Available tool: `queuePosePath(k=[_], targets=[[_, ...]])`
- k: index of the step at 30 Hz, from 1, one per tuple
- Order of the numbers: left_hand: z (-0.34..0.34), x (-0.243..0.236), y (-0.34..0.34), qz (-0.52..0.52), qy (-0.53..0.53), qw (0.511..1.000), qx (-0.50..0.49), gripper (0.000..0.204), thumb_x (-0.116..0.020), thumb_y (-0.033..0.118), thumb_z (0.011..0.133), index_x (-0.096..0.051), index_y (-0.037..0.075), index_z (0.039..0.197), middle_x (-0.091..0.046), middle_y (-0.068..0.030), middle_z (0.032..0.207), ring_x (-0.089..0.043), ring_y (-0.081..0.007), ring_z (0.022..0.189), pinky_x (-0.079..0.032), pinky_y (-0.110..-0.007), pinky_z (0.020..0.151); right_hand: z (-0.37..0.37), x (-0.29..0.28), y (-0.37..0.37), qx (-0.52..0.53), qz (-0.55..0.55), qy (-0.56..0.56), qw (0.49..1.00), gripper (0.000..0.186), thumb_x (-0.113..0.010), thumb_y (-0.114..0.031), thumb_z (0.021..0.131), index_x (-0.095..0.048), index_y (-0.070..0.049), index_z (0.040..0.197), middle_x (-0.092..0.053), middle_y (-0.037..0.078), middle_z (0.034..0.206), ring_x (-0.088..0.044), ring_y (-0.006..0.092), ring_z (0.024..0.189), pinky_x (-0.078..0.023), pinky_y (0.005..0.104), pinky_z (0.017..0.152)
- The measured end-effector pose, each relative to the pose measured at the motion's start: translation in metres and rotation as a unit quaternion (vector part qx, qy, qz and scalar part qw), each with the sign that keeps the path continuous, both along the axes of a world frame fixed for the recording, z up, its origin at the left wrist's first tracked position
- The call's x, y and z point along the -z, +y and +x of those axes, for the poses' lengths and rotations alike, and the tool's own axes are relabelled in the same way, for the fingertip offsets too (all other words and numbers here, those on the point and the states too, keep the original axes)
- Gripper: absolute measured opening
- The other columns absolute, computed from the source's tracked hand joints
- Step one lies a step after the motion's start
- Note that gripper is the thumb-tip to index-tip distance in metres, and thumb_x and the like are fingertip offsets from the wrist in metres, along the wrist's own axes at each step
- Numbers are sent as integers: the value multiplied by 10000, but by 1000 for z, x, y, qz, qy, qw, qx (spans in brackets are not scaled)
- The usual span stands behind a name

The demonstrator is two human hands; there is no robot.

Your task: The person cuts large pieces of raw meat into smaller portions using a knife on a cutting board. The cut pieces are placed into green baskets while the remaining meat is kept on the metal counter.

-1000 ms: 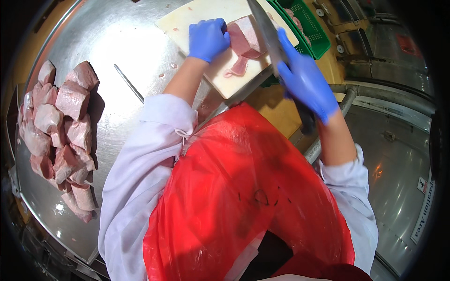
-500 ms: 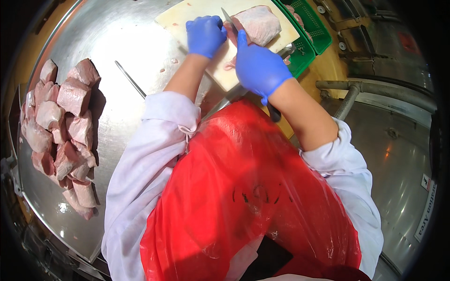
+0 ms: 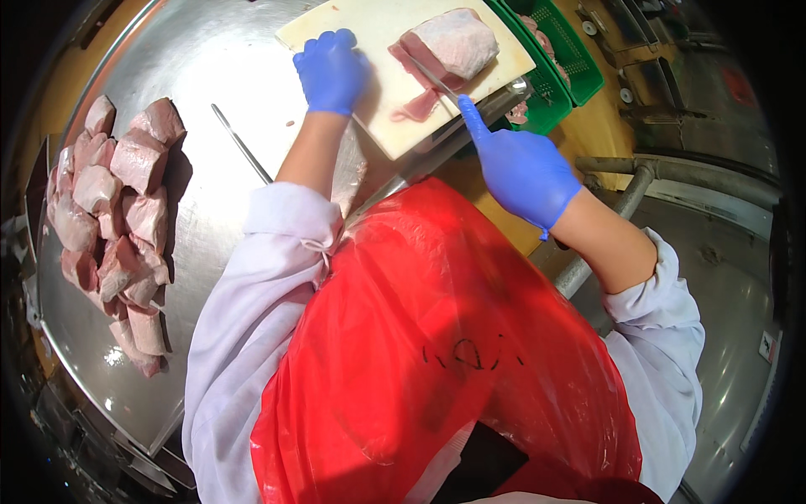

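A large chunk of raw meat (image 3: 457,49), pale-skinned with a pink cut face, sits on the white cutting board (image 3: 374,126). My blue-gloved right hand (image 3: 525,172) grips a knife, its index finger stretched along the back of the blade (image 3: 435,80). The blade lies against the near side of the chunk; the handle is hidden in my palm. Beside it, a thin pink strip of meat (image 3: 417,107) rests on the board. My left hand (image 3: 332,74), also gloved in blue, is at the board's left edge, away from the chunk, its fingers slightly bent and apart.
Several cut meat chunks (image 3: 138,164) are heaped on the left of the steel table (image 3: 218,76). A thin metal rod (image 3: 241,143) lies near my left sleeve. Green perforated crates (image 3: 579,63) with meat pieces stand beyond the board's right side. A metal pipe rail (image 3: 630,189) is at right.
My left hand has moved left, off the chunk, and its fingers have loosened. My right hand has drawn the knife back toward the lower right, exposing the cut face and the strip.
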State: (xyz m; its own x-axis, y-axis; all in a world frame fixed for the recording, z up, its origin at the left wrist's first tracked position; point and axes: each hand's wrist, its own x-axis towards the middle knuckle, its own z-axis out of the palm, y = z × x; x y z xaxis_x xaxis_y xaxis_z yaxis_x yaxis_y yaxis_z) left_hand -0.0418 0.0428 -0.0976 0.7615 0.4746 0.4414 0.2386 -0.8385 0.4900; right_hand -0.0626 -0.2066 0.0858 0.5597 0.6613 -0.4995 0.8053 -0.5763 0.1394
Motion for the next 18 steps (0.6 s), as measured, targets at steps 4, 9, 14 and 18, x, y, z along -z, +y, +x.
queuePosePath(k=[4,9,14,18], targets=[[-33,-7,-73,-52,-118,978,161,139,-743,194,764,-710,92,852,-685,-108,876,-646,-339,843,-492,-449,789,11,23,-15,-14,65,-5,998,727,-513,-73,899,-261,52,1569,-713,163,833,-715,323,719,-578,456,653],[-34,3,-91,-23,-32,992,121,114,-738,188,781,-699,98,837,-660,-101,835,-631,-335,821,-483,-465,761,19,32,-41,-23,60,9,998,749,-533,-69,891,-249,37,1576,-709,161,811,-710,319,690,-573,454,609],[-31,5,-96,26,-14,999,42,107,-740,186,786,-698,99,831,-657,-110,827,-627,-342,812,-498,-471,760,39,30,-99,-63,44,34,996,817,-550,-51,875,-178,17,1599,-694,178,779,-693,324,646,-562,454,558],[-25,-9,-85,137,43,989,-30,174,-768,246,768,-701,101,836,-670,-109,862,-623,-348,835,-501,-473,765,48,34,-136,-78,39,43,995,876,-568,-37,854,-137,-12,1617,-685,189,775,-677,330,615,-554,459,540]])
